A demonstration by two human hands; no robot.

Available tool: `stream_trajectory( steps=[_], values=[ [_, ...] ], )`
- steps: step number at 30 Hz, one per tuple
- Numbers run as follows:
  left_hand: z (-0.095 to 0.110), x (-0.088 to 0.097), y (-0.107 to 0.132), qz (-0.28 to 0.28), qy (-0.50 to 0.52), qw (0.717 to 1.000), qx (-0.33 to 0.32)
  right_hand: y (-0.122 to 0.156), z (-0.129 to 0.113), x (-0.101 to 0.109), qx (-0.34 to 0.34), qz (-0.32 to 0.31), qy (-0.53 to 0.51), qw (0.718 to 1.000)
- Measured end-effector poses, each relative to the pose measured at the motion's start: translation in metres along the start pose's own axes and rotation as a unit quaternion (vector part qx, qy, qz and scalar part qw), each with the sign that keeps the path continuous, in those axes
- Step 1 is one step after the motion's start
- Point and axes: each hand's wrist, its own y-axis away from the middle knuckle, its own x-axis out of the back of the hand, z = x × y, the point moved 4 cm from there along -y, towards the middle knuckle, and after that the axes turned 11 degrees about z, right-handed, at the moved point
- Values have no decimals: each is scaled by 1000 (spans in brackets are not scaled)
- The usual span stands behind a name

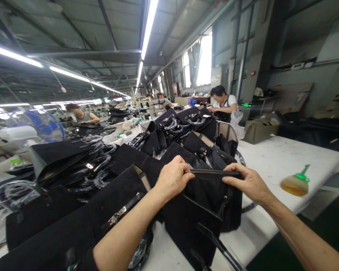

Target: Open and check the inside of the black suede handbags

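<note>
A black handbag (203, 214) stands on the white table in front of me, its handle hanging down toward the near edge. My left hand (173, 175) pinches the top edge of this handbag at its left end, fingers curled over the rim. At the other end of the same edge, my right hand (247, 180) grips it between thumb and fingers, so the rim runs straight between both hands. Under my left forearm lies another black handbag (101, 210) with a metal clasp.
Many black handbags with plastic-wrapped handles (172, 124) are heaped ahead. On the white table (265, 158) at right stand an oil bottle (295, 184) with a green spout and an olive bag (260, 130). A blue fan (49, 126) is at left; co-workers sit further back.
</note>
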Motion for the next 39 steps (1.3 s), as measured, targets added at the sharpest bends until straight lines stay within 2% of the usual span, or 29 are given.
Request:
stream_trajectory(
  steps=[12, 16, 19, 23, 28, 33, 39],
  values=[
    [0, -2, 1, 12, -22, 999, 24, -6, -1, -7, -10, 3, 26, 1000],
    [-1, -2, 0, 16, -26, 999, 30, -8, -7, -9, 7, -5, 51, 999],
    [-3, -2, -1, 21, -34, 998, 39, -15, -17, -10, 34, -36, 91, 995],
    [-5, -2, 0, 26, -39, 998, 49, -26, -36, -15, 111, -93, 171, 975],
    [-7, 0, 2, 35, -46, 997, 56, -33, -57, -35, 187, -119, 289, 931],
    [-8, 0, 2, 38, -55, 996, 61, -39, -72, -52, 192, -145, 354, 904],
    [-10, 1, 3, 43, -54, 995, 67, -49, -79, -71, 190, -193, 338, 901]
  ],
)
